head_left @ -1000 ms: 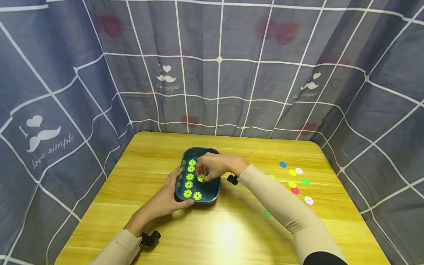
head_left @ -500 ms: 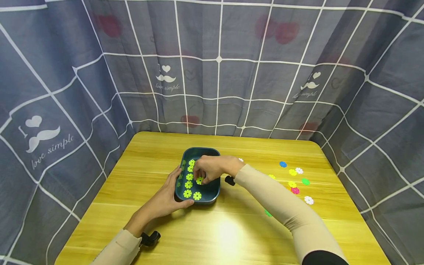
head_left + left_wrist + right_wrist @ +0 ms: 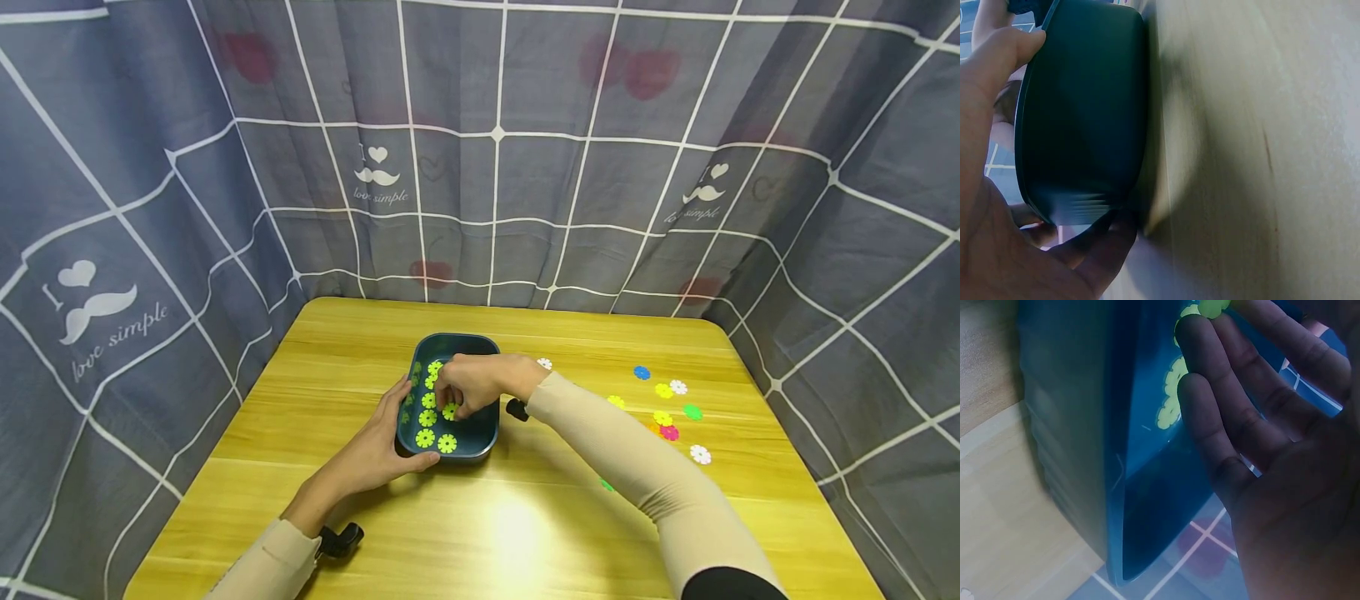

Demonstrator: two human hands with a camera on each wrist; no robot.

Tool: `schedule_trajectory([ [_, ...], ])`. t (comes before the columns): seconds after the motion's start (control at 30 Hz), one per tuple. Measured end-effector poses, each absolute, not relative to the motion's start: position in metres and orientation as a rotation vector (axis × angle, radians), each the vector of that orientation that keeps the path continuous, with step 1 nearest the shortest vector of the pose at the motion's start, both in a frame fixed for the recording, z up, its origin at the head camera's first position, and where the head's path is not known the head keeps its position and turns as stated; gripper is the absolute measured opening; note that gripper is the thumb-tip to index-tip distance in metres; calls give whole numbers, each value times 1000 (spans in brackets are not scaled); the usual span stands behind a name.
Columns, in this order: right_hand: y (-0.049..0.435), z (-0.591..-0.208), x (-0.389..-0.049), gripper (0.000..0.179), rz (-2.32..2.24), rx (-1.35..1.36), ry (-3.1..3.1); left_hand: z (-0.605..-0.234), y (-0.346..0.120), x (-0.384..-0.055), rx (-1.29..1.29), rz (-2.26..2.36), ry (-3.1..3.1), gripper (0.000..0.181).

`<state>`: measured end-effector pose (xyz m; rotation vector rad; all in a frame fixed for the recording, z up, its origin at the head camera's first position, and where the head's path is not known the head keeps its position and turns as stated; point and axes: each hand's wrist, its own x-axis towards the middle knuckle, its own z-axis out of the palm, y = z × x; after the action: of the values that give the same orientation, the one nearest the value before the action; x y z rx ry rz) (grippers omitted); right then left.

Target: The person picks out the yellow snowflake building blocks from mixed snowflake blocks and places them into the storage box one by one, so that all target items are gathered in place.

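Right hand [image 3: 476, 382] over tray [image 3: 472, 432] — pinched yellow-green disc [image 3: 450, 412] partly hidden by fingers [image 3: 442, 393].

I am working in a curtained-off corner; whether a home or a studio is lying beyond, I am not able to tell. Grey-blue curtain [image 3: 536, 183] is hanging behind the table [image 3: 450, 533] and along its left and right sides, wearing a white grid, moustaches [image 3: 377, 177] and the words [image 3: 380, 197] "love simple", so it is looking homely. The table is showing yellowish wood grain, with rounded far corners. Near my left hand [image 3: 367, 454], over the table's left half, a black camera [image 3: 342, 540] is sitting, hinting at a recording spot.
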<state>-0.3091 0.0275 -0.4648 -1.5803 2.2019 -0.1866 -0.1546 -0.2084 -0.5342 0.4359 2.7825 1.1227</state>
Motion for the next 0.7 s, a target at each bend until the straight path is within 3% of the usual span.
schedule_trajectory([
  [0.7, 34, -464, -304, 25, -256, -1569, 2233, -535, -209, -154, 426, 1116, 2785, 136],
])
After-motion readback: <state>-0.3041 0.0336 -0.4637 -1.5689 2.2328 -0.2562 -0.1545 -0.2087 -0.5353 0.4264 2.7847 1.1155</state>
